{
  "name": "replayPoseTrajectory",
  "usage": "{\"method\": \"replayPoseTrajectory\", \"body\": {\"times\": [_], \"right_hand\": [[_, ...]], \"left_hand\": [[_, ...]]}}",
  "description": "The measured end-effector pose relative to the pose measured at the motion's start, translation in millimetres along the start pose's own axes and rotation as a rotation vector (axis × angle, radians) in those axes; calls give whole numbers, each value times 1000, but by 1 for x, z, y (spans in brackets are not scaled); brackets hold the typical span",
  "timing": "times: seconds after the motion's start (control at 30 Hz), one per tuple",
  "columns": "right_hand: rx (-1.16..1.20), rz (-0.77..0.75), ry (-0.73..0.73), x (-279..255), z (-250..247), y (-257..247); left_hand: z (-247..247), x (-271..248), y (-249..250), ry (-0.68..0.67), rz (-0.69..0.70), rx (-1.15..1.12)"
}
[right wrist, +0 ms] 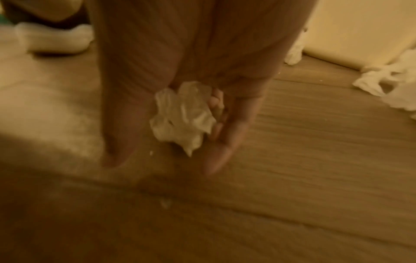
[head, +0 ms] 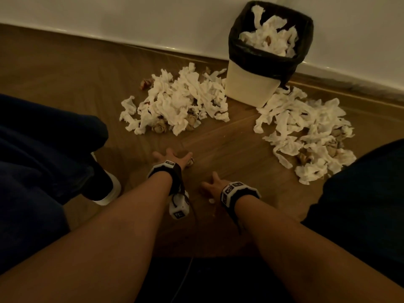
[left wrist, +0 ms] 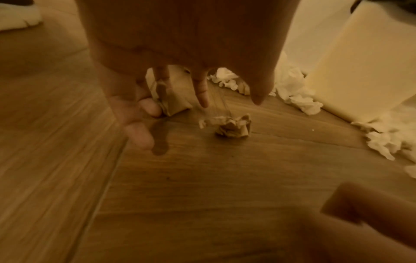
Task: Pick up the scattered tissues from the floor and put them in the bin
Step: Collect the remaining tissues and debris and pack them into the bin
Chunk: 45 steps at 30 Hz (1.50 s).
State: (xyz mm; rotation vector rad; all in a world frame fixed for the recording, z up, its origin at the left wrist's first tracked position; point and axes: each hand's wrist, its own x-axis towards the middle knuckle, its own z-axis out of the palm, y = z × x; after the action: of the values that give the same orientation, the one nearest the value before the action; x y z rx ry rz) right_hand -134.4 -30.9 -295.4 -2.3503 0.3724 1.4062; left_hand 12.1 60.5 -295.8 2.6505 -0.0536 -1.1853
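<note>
Tissues (head: pixel 181 99) lie heaped on the wooden floor (head: pixel 65 68) in two piles around the bin (head: pixel 253 84): one just left of the bin's base, reaching its lower left corner, and a second pile (head: pixel 306 136) spreading from the bin's front right side toward the person's right knee (head: pixel 360 193). More crumpled tissues fill the bin itself, inside its black liner (head: pixel 269 62). The bin stands against the white wall (head: pixel 131 16), upright.

Well in front of the bin, the left hand (head: pixel 172 158) reaches down with fingers (left wrist: pixel 202 92) spread and straight, gripping nothing; a small crumpled brownish wad (left wrist: pixel 231 126) sits on the floor just beyond its fingertips, apart from them. A second brownish scrap (left wrist: pixel 171 103) lies close by the thumb side, and whether it touches is unclear in the blur.

Nearer the person than the left hand, farther still from the bin, the right hand (head: pixel 213 186) hovers low over the floor. From the right wrist view its fingers (right wrist: pixel 227 142) curl loosely around a white crumpled tissue (right wrist: pixel 182 117) held against the palm.

A dark shoe with a white sole (head: pixel 105 189) rests far left of the bin.
</note>
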Motion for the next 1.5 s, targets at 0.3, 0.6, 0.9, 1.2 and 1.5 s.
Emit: {"method": "replayPoseTrajectory", "body": {"times": [0.3, 0.6, 0.9, 1.2, 1.5], "right_hand": [[98, -18, 216, 0, 24, 9], [-9, -157, 124, 1, 20, 12], [80, -101, 107, -5, 14, 12], [374, 210, 316, -23, -11, 37], [735, 282, 541, -65, -16, 53]], "left_hand": [[18, 5, 9, -15, 111, 153], [17, 11, 8, 12, 114, 310], [12, 9, 8, -49, 164, 428], [-15, -17, 5, -64, 341, 367], [-32, -54, 16, -56, 466, 182]]}}
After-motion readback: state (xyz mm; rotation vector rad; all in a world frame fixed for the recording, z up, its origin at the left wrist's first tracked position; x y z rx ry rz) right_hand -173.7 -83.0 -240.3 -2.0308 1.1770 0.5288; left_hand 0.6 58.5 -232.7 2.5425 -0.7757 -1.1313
